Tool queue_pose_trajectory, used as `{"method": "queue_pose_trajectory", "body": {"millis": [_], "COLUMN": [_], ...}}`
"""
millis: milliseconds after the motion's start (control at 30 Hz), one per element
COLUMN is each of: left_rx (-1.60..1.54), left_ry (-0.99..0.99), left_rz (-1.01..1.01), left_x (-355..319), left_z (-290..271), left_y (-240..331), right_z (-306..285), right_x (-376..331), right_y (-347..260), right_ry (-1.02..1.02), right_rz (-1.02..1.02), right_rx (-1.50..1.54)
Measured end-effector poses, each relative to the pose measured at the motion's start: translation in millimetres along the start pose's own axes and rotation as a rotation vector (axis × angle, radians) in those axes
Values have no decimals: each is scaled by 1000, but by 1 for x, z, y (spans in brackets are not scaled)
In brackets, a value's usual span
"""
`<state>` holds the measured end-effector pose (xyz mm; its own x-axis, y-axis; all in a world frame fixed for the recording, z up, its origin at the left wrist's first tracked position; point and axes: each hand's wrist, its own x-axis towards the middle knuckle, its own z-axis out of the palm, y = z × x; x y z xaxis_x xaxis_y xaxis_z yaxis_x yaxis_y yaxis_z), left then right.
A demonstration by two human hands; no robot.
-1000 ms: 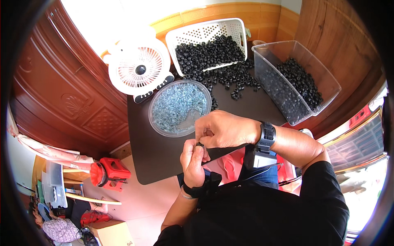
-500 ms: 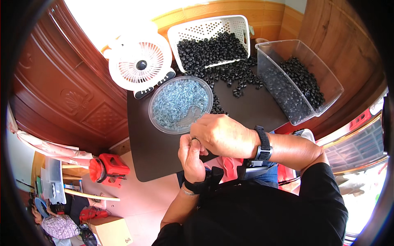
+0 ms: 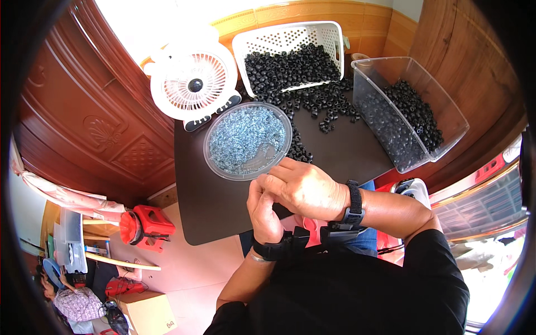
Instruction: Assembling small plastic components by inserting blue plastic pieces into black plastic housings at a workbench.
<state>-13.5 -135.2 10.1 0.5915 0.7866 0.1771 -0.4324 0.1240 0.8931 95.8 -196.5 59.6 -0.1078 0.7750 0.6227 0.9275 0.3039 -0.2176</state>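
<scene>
My right hand [image 3: 310, 191] bends over my left hand [image 3: 265, 218], and their fingers meet at the lower right rim of a round clear tub [image 3: 245, 177]. Both are closed, fingertips pressed together. What they pinch, if anything, is hidden behind the fingers. Tiny bluish clear pieces [image 3: 243, 134] fill most of the tub, with a thinner patch at its lower right. Just beyond my right hand lie loose small black ring-like parts [image 3: 298, 149] on the dark table [image 3: 215, 209].
A white perforated basket [image 3: 287, 33] of black parts lies tipped at the back, spilling onto the table. To the right stands a clear bin [image 3: 405, 153] with more. A white fan [image 3: 194, 86] is at back left. Another person [image 3: 81, 304] sits far lower left, near a cardboard box [image 3: 151, 312].
My right hand has shifted slightly right and down, with its fingers more lowered over the left hand's fingertips. My left hand has moved slightly right. The view has shifted a little.
</scene>
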Motion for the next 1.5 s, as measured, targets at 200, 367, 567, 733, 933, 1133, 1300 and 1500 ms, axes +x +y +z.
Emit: {"method": "queue_pose_trajectory", "body": {"millis": [200, 367, 567, 733, 933, 1133, 1300, 1500], "left_rx": [-186, -439, -571, -562, -551, -643, -649, -727], "left_ry": [-88, -48, -17, -165, -149, -238, -205, -347], "left_rz": [-94, -310, -400, -315, -256, -139, -178, -189], "left_x": [-5, -8, -6, -7, -8, -5, -9, -10], "left_z": [-8, -12, 0, -15, -4, -6, -7, -10], "left_y": [8, 6, 10, -8, -3, -3, -1, -1], "right_z": [-12, -20, -16, -15, -15, -19, -21, -29], "right_x": [3, 1, -1, -2, -1, 2, 1, 1], "right_y": [3, 5, 7, 7, 9, 8, 9, 9], "right_ry": [85, 26, 32, 19, 42, 62, 16, 23], "right_rz": [38, 86, -41, -47, -38, -52, -65, -74], "right_rx": [250, 314, 191, 187, 194, 159, 119, 131]}}
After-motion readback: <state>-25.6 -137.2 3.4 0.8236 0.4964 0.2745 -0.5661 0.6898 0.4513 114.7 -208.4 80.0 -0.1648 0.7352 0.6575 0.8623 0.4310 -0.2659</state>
